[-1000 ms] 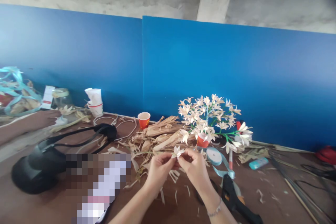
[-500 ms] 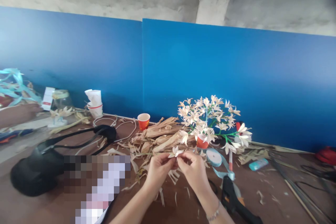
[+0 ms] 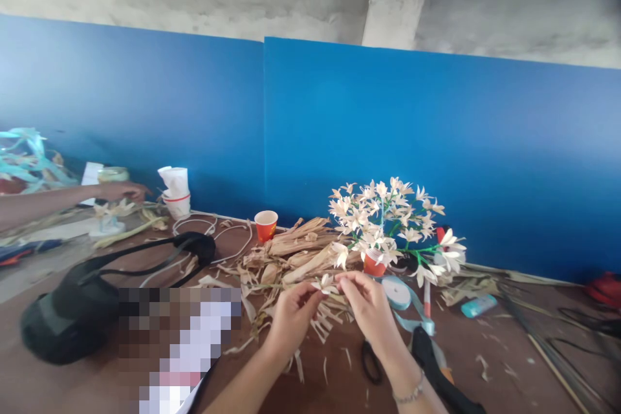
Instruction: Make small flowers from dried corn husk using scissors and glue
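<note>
Small cream husk flower (image 3: 324, 284) clamped between fingertips of left hand (image 3: 291, 320) and right hand (image 3: 371, 309), held just above shredded corn husks (image 3: 310, 265). Right of grip: pale blue ribbon spool (image 3: 396, 292). Below right hand: black-handled scissors (image 3: 371, 362).

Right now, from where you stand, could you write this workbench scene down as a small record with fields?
Left hand: fingers pinch a small cream flower
Right hand: fingers at the same flower's petals
Nearby: dried corn husks, pale blue ribbon roll, black scissors, black glue gun
Display: cream flower bunch in an orange paper cup
Further off: a co-worker's hand beside stacked white cups
Backdrop: blue wall
</note>
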